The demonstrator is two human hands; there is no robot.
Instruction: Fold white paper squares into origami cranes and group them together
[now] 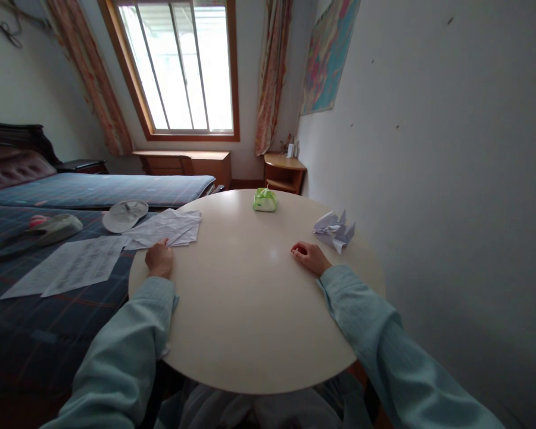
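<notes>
My left hand (159,259) rests on the left side of the round white table (254,310), fingers curled under. Its fingertips reach the near edge of a loose pile of white paper sheets (174,225). Whatever its fingers may hold is hidden. On the right, my right hand (311,257) lies on its side, fingers loosely curled in, with nothing seen in them. Just beyond it and apart from it sit folded white paper shapes (335,229), grouped near the table's right edge.
A green tissue pack (265,200) stands at the table's far side. Left of the table is a bed (71,322) with printed sheets (83,265), a pale round item (125,215) and a strapped object (56,229) on it. The wall (451,196) runs along the right.
</notes>
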